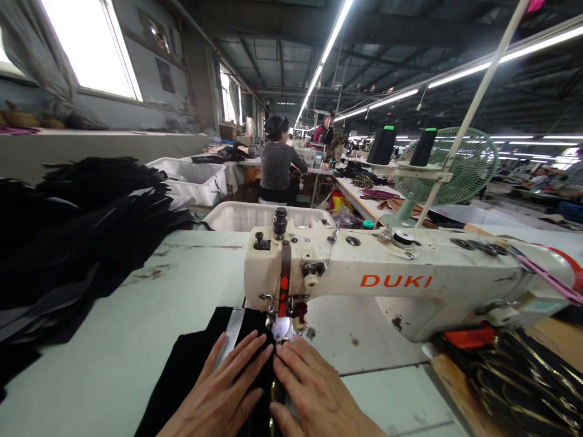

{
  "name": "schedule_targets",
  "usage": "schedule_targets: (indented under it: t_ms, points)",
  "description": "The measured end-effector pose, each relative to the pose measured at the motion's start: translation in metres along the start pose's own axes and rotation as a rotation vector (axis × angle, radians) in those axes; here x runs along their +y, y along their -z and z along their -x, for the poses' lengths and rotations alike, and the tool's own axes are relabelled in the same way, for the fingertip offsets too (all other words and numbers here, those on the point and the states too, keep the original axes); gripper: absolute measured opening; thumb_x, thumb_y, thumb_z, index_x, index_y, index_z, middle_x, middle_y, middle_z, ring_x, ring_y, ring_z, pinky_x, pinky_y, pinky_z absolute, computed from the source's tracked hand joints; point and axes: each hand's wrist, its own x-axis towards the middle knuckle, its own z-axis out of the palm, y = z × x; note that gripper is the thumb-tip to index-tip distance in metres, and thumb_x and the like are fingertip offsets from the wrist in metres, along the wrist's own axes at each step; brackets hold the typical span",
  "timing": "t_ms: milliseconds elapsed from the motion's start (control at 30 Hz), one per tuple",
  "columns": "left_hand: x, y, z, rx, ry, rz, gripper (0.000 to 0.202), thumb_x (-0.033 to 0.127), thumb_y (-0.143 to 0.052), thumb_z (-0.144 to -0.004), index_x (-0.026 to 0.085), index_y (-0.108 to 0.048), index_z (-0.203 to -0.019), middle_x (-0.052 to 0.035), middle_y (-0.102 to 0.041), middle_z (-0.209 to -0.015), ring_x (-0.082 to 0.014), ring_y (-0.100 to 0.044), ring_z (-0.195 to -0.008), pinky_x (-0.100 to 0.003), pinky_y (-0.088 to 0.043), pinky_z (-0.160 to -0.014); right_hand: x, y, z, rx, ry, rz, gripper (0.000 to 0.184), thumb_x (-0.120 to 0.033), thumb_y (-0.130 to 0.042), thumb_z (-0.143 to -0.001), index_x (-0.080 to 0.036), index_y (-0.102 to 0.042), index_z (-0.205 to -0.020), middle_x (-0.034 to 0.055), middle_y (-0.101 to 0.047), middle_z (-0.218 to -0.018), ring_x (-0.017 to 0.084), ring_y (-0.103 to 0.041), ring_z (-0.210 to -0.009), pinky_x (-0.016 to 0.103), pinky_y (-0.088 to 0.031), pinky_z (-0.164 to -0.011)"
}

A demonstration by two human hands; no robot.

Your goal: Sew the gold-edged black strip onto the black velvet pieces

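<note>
My left hand (232,382) lies flat on a piece of black fabric (182,370), fingers stretched toward the needle area of a white sewing machine (337,267). A pale strip (234,331) runs along the fabric beside these fingers. My right hand (307,385) rests at the fabric's right edge, fingers extended and lightly bent, just in front of the presser foot. Between the two hands shows a narrow black strip with gold teeth (273,391), which looks like a zipper, partly covered by the right hand. The needle point is hard to make out.
A tall stack of black fabric pieces (91,224) fills the table's left side. Black, gold-edged strips (528,376) lie at the right. Behind the machine are a white bin (268,212), thread cones (381,145) and a green fan (449,164). A seated person (277,161) works ahead.
</note>
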Motion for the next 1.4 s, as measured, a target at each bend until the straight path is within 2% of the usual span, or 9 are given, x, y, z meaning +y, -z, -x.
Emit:
schedule_targets:
  t_ms: [167, 267, 433, 667, 733, 900, 1000, 1100, 1400]
  points:
    - [0.0, -0.013, 0.0, 0.022, -0.003, 0.017, 0.06, 0.028, -0.038, -0.105, 0.023, -0.013, -0.159, -0.0021, -0.054, -0.145, -0.0164, -0.055, -0.129, -0.034, -0.04, -0.111, 0.004, -0.008, 0.005, -0.029, 0.014, -0.005, 0.044, -0.042, -0.06, -0.093, -0.013, -0.065, -0.126, 0.0079, -0.066, -0.129, 0.024, -0.059, -0.123, 0.031, -0.046, -0.107]
    - [0.0, -0.017, -0.001, 0.048, -0.019, -0.015, 0.055, 0.028, -0.04, -0.104, 0.019, -0.026, -0.156, -0.0045, -0.056, -0.143, -0.0167, -0.054, -0.13, -0.034, -0.035, -0.115, 0.008, -0.014, 0.01, -0.07, 0.035, -0.016, 0.048, -0.044, -0.062, -0.092, -0.013, -0.062, -0.129, 0.0097, -0.064, -0.132, 0.026, -0.057, -0.126, 0.033, -0.045, -0.109]
    - [0.001, -0.01, -0.005, 0.076, -0.095, -0.16, 0.043, 0.032, -0.047, -0.1, 0.014, -0.054, -0.138, -0.0055, -0.058, -0.142, -0.0204, -0.052, -0.131, -0.041, -0.018, -0.121, 0.01, -0.016, 0.009, -0.062, 0.016, -0.08, 0.048, -0.043, -0.061, -0.093, -0.014, -0.057, -0.131, 0.0095, -0.066, -0.129, 0.025, -0.058, -0.124, 0.033, -0.047, -0.107]
    - [-0.001, -0.004, -0.009, 0.09, -0.11, -0.197, 0.044, 0.033, -0.052, -0.094, 0.015, -0.057, -0.134, -0.0045, -0.062, -0.137, -0.0182, -0.054, -0.128, -0.043, 0.002, -0.121, 0.007, -0.025, 0.0, -0.103, -0.057, -0.082, 0.051, -0.04, -0.065, -0.09, -0.009, -0.057, -0.13, 0.0161, -0.068, -0.119, 0.029, -0.067, -0.108, 0.034, -0.058, -0.093]
    - [-0.003, -0.004, -0.011, 0.091, -0.094, -0.17, 0.045, 0.028, -0.053, -0.091, 0.015, -0.057, -0.133, -0.0047, -0.063, -0.136, -0.0177, -0.055, -0.128, -0.041, -0.002, -0.122, 0.009, -0.026, -0.002, -0.145, -0.061, -0.089, 0.051, -0.038, -0.065, -0.089, -0.009, -0.057, -0.13, 0.0166, -0.067, -0.121, 0.029, -0.066, -0.109, 0.034, -0.058, -0.092]
    - [-0.008, -0.005, -0.017, 0.067, -0.064, -0.096, 0.048, 0.026, -0.056, -0.089, 0.016, -0.055, -0.136, -0.0053, -0.064, -0.134, -0.0201, -0.057, -0.126, -0.036, -0.03, -0.118, 0.016, -0.028, -0.004, -0.169, -0.054, -0.028, 0.051, -0.027, -0.062, -0.089, -0.009, -0.052, -0.136, 0.0168, -0.062, -0.131, 0.03, -0.063, -0.117, 0.036, -0.056, -0.096]
    - [-0.009, -0.005, -0.018, 0.088, -0.059, -0.123, 0.048, 0.026, -0.056, -0.089, 0.016, -0.056, -0.135, -0.0054, -0.064, -0.134, -0.022, -0.057, -0.125, -0.039, -0.029, -0.118, 0.018, -0.033, 0.0, -0.152, -0.053, 0.012, 0.056, -0.019, -0.06, -0.087, -0.01, -0.048, -0.141, 0.0165, -0.059, -0.136, 0.031, -0.06, -0.121, 0.037, -0.055, -0.097]
    - [-0.008, -0.004, -0.017, 0.098, -0.049, -0.108, 0.048, 0.024, -0.056, -0.088, 0.016, -0.056, -0.135, -0.0058, -0.065, -0.132, -0.0207, -0.058, -0.124, -0.039, -0.024, -0.12, 0.019, -0.037, 0.003, -0.155, -0.04, 0.002, 0.055, -0.022, -0.06, -0.089, -0.01, -0.048, -0.141, 0.0164, -0.061, -0.135, 0.03, -0.061, -0.121, 0.035, -0.055, -0.098]
    - [-0.012, -0.007, -0.014, 0.032, -0.027, -0.055, 0.051, 0.025, -0.06, -0.09, 0.017, -0.052, -0.14, -0.0043, -0.063, -0.135, -0.0191, -0.058, -0.126, -0.041, -0.023, -0.12, 0.018, -0.033, 0.001, -0.157, -0.049, 0.032, 0.056, -0.017, -0.058, -0.089, -0.008, -0.045, -0.143, 0.0169, -0.058, -0.138, 0.03, -0.059, -0.123, 0.037, -0.055, -0.097]
